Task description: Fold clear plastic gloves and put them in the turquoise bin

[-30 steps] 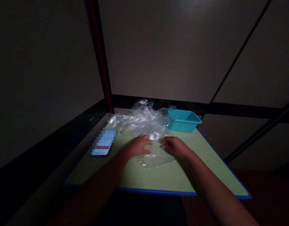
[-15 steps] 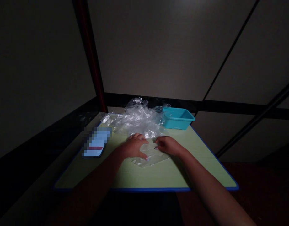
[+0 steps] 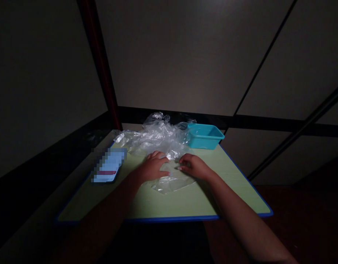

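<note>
A person's left hand (image 3: 153,168) spreads over the middle of a pale green table (image 3: 235,198), thumb apart from fingers, gripping nothing visible. The right hand (image 3: 195,167) is half curled opposite; whether it pinches anything is unclear. Clear film (image 3: 173,183) lies flat between and below them, toward the near edge. A crumpled plastic heap (image 3: 160,137) sits along the far edge, beside a turquoise bin (image 3: 204,141) at the far right corner. A phone (image 3: 108,167) lies by the left edge.
</note>
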Tool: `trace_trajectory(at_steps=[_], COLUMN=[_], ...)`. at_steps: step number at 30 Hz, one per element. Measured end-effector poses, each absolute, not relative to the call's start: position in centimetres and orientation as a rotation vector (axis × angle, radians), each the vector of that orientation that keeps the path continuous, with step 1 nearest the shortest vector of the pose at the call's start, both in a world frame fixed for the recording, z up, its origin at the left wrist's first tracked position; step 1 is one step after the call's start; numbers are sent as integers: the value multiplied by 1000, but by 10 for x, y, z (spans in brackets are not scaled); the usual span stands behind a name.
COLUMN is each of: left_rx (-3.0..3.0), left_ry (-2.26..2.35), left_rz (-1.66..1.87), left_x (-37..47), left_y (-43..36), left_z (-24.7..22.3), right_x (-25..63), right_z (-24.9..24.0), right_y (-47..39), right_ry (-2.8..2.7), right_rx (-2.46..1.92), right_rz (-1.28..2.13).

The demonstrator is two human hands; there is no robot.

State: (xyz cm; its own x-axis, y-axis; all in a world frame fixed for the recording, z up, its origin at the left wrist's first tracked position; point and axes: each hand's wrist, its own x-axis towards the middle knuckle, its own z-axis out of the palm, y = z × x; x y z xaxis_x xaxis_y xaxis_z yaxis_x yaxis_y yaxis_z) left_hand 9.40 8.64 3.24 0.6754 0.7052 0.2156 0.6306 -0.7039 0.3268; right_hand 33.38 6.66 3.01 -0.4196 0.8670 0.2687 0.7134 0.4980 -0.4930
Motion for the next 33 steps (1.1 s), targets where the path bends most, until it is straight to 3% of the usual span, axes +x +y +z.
trace_trajectory(at_steps=[12,33], left_rx=[2659,2793], left_ry=[991,1302], left_rz=[453,-42], left_x=[93,98], left_y=[90,46], left_z=[27,23], right_x=[333,331], right_z=[25,24], right_y=[67,70], right_ry=[-2364,-2503], right_rx=[-1262,-1491], right_rz=[607,382])
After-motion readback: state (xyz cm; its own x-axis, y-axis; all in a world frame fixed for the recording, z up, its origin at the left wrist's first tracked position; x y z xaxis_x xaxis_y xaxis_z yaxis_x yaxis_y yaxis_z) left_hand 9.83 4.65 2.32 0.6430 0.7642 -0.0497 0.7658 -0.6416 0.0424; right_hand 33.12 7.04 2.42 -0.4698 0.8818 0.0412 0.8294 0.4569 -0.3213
